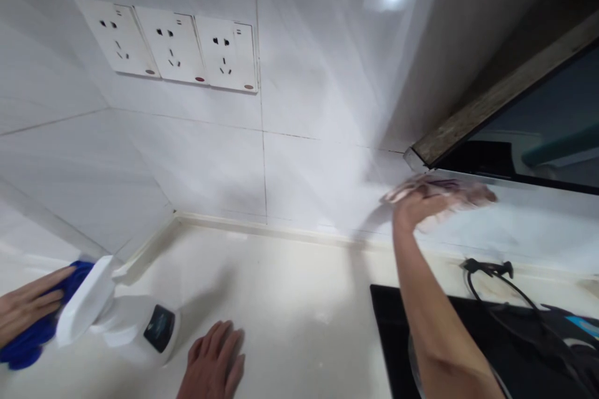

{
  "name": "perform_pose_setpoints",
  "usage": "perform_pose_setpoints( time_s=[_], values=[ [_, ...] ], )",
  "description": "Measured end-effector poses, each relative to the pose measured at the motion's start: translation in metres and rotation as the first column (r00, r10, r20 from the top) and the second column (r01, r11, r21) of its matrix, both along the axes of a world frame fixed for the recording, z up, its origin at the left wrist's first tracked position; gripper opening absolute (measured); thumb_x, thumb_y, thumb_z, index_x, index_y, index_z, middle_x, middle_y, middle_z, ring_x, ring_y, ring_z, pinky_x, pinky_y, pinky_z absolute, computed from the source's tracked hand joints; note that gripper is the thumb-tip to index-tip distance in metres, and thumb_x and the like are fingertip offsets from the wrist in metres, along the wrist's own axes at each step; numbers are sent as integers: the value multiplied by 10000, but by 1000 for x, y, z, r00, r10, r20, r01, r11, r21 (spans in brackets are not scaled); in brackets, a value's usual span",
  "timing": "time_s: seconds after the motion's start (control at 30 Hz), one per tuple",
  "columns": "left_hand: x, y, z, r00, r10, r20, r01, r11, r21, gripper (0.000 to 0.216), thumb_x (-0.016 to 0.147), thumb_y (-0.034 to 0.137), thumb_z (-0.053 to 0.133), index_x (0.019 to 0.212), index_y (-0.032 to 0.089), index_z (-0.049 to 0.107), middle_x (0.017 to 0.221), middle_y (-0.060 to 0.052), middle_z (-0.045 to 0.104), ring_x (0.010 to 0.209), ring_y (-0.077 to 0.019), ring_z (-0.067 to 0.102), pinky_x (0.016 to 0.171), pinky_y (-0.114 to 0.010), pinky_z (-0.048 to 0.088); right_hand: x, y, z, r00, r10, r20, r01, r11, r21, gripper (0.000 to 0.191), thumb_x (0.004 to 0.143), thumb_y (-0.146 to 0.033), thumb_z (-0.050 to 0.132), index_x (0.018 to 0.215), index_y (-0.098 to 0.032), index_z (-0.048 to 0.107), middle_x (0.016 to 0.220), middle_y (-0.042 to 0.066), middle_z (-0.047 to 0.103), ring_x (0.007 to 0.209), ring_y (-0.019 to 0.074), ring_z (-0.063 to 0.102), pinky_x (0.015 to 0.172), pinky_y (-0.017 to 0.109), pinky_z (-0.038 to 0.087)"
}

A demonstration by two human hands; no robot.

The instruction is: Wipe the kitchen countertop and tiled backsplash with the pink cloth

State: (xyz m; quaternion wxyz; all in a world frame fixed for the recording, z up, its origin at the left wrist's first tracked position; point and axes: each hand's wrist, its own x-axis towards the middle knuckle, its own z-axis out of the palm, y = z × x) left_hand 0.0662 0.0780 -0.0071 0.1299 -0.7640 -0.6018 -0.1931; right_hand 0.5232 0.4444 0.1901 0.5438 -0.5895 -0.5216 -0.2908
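My right hand (414,206) is closed on a crumpled pinkish-white cloth (461,196), pressed against the tiled wall just under a dark panel's lower edge. Motion blurs the hand and cloth. On the pale counter (290,299), my left hand (213,358) rests palm down, its fingers stretched forward and holding nothing. To the left of it stands a white spray bottle (133,324) with a dark label. Beyond the bottle, at the far left, another person's hand (32,305) grips a blue cloth (77,280).
Three white socket plates (173,47) sit on the wall at upper left. The dark panel (552,131) juts out at the right. Beneath my right arm lies a black cooktop (388,330), with a black cable (505,283) beside the wall.
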Motion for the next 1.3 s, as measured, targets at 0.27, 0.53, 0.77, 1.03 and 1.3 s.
perform_pose_setpoints(
  time_s=[0.27,0.53,0.77,1.03,1.3],
  values=[
    [3,-2,7,1000,-12,22,11,999,51,356,946,398,619,1278,271,647,1321,-94,671,1257,-276,580,990,-419,429,-147,-56,-123,692,484,535,-267,861,-434,542,942,-152,486,1469,-267,537,1315,156,612,1302,360,446,1141,666,280],
    [8,-4,11,999,-2,38,-1,998,63,323,951,348,618,1257,246,642,1322,-101,654,1282,-282,541,1016,-421,404,-49,-47,-79,805,244,540,-122,960,-252,589,934,-439,568,1457,-171,538,1386,221,545,1363,440,400,1119,716,276],
    [13,-8,12,999,25,32,-27,998,60,310,951,300,586,1252,248,642,1323,-97,644,1277,-295,524,1034,-447,391,-92,-9,29,889,191,417,-177,982,-71,694,870,-553,528,1437,-153,522,1654,239,251,1541,502,117,1130,798,123],
    [16,-11,12,998,41,43,-41,999,19,327,954,278,567,1275,252,623,1347,-95,627,1302,-302,496,1064,-469,361,-278,-16,42,715,502,488,-425,865,-266,608,968,-470,515,1525,-226,506,1641,167,371,1568,447,143,1187,739,107],
    [19,-13,10,995,56,83,-53,998,-34,331,952,268,558,1276,235,619,1356,-108,619,1324,-306,472,1074,-476,350,-337,-25,-82,132,899,417,-565,414,-714,683,947,-21,401,1609,-181,346,1687,124,336,1599,236,179,1302,530,149]
  ],
)
